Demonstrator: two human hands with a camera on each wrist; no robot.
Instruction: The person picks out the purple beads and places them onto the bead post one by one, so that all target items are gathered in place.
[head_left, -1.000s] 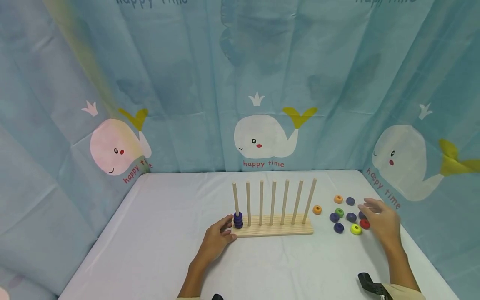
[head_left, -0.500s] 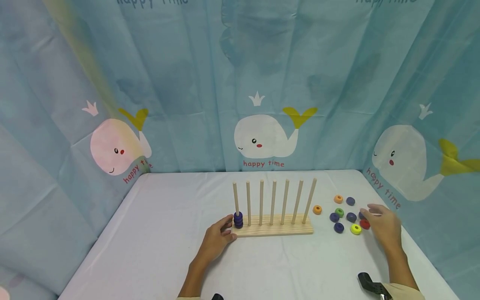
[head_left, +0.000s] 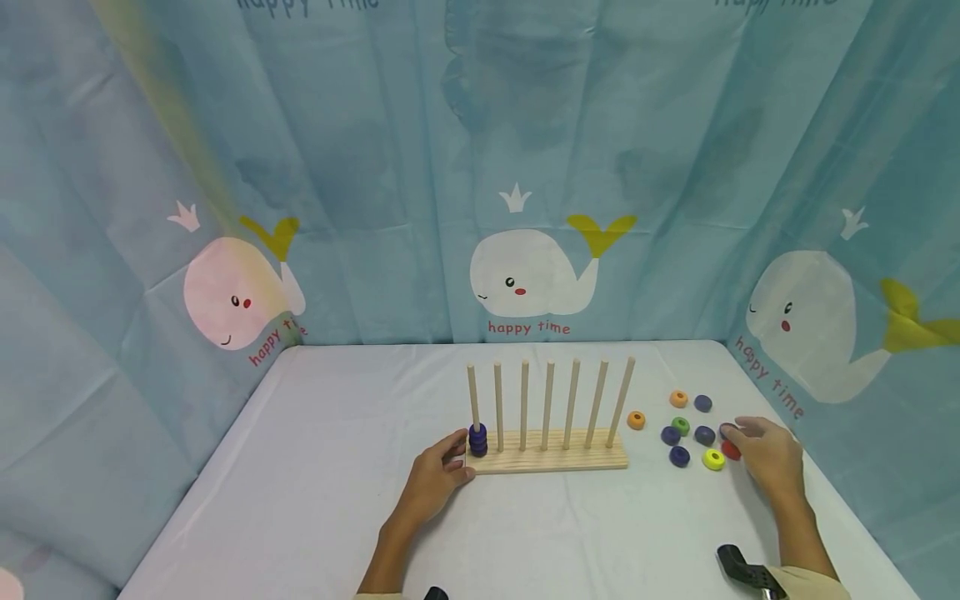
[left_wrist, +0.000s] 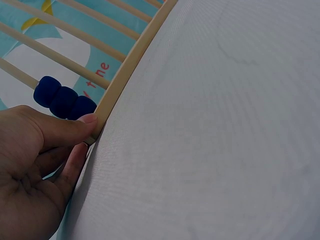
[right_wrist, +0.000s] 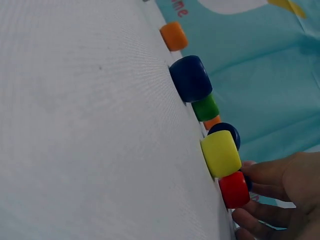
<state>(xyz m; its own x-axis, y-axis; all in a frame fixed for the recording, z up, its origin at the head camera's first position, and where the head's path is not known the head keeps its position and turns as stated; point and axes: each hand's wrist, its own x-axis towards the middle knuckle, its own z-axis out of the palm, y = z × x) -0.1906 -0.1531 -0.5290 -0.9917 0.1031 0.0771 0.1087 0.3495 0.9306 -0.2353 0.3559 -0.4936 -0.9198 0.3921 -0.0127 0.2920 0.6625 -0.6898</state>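
My left hand (head_left: 435, 475) grips the left end of a wooden peg board (head_left: 555, 458), thumb on its front edge, as the left wrist view shows. Upright pegs stand in a row along the board. Stacked dark blue beads (left_wrist: 64, 97) sit low on the leftmost peg, beside this hand. At the right, my right hand (head_left: 768, 454) has thumb and fingers around a dark blue bead (head_left: 726, 430), largely hidden behind the fingers. In the right wrist view that bead shows only as a sliver behind the red bead (right_wrist: 234, 190), which lies close to the fingers.
Loose beads lie on the white table (head_left: 315, 483) right of the board: a yellow bead (head_left: 713, 459), a green bead (head_left: 680, 426), an orange bead (head_left: 636, 420) and several dark blue ones. A patterned blue curtain (head_left: 375, 275) stands behind the table.
My right hand has lowered onto the dark blue bead near the red one, and its thumb and fingers have closed on it. The left hand and the peg board stay in place.
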